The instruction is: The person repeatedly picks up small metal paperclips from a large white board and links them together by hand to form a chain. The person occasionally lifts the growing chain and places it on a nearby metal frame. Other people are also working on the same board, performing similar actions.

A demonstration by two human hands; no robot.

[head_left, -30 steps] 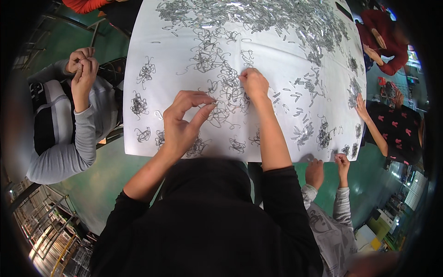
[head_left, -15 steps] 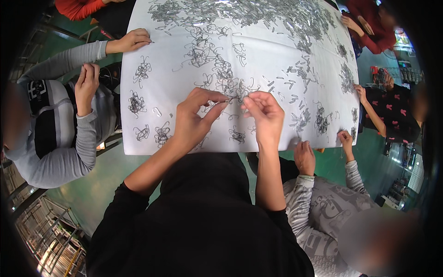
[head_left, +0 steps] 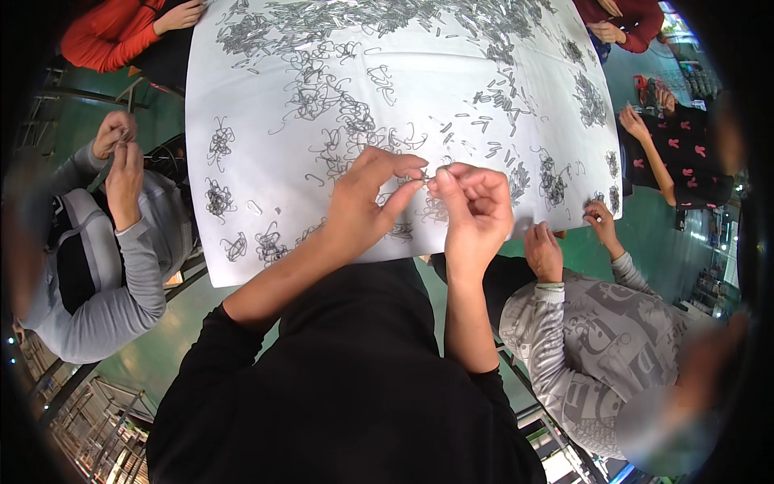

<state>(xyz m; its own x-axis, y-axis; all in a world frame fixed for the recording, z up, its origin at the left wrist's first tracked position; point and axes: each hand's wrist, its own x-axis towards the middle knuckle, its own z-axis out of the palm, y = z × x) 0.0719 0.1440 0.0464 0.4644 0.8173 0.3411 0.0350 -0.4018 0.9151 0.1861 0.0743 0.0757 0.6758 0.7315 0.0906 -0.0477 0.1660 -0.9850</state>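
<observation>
My left hand (head_left: 363, 198) is closed in a pinch, thumb against forefinger, on a small thin metal piece. Right beside it, my right hand (head_left: 476, 214) pinches at the same spot, its other fingers curled. The fingertips nearly meet, and most of the piece is hidden between them, so its full shape cannot be made out. Both hands are held over the near edge of a white-covered table (head_left: 439, 68). Just beyond them lies a tangle of thin curved wire hooks (head_left: 355, 117). Small elongated metal clips (head_left: 514, 101) are scattered to the right.
A wide heap of metal clips (head_left: 371, 18) covers the far side. Small clusters of wire hooks (head_left: 218, 198) lie along the left, with another cluster (head_left: 553, 184) at right. Co-workers sit round the table; one's hand (head_left: 545, 254) is close by my right arm.
The view has shifted a little. My hands have drawn closer together, fingertips almost touching. The co-worker on the left has taken a hand off the table and brought both hands together.
</observation>
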